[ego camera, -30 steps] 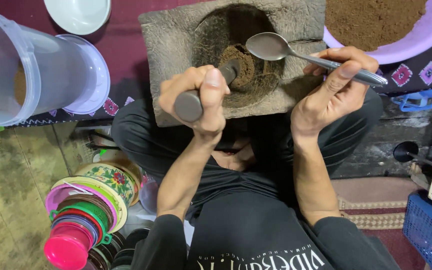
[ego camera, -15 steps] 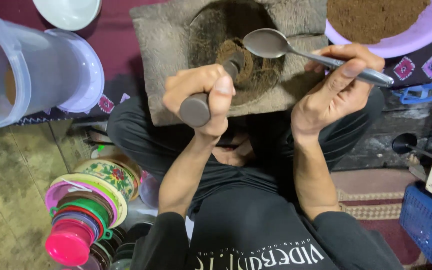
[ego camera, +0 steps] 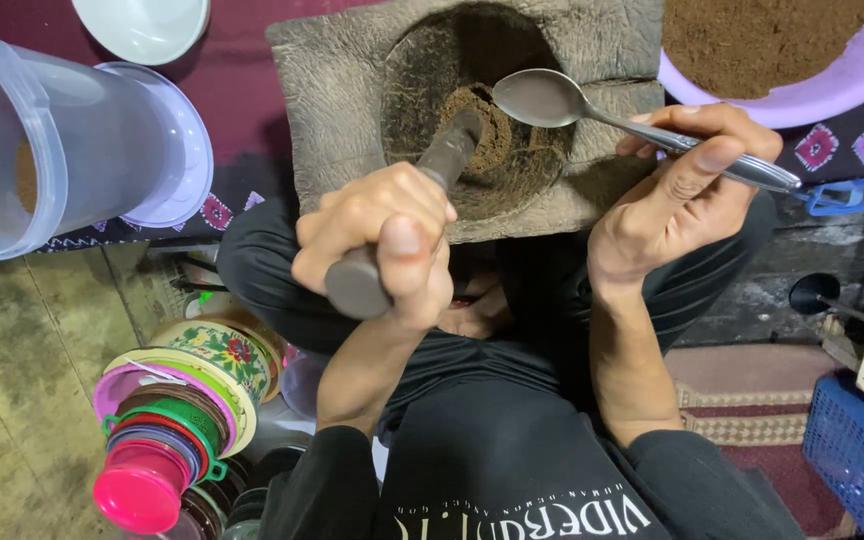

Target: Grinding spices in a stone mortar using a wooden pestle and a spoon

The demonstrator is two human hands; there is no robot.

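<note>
Person sits on the floor, legs folded, with a stone mortar (ego camera: 352,110) resting at the knees on a dark red patterned cloth (ego camera: 237,75). Worn greenish floor (ego camera: 22,400) at left; striped rug (ego camera: 752,400) and blue plastic basket (ego camera: 857,455) at right. A clear plastic jug (ego camera: 62,140) lies on its side upper left, a white bowl (ego camera: 137,25) above it, and a stack of coloured plastic lids and cups (ego camera: 172,420) sits lower left. A purple basin of brown powder (ego camera: 832,80) is upper right.

Left hand (ego camera: 377,245) is wrapped tight around a dark pestle (ego camera: 447,155), tip in the brown powder (ego camera: 492,140) inside the mortar bowl. Right hand (ego camera: 677,195) pinches a metal spoon (ego camera: 552,98), bowl of it over the mortar's right rim.

Versus half a second earlier: left hand sits lower on the pestle, more shaft showing; spoon barely moved.
</note>
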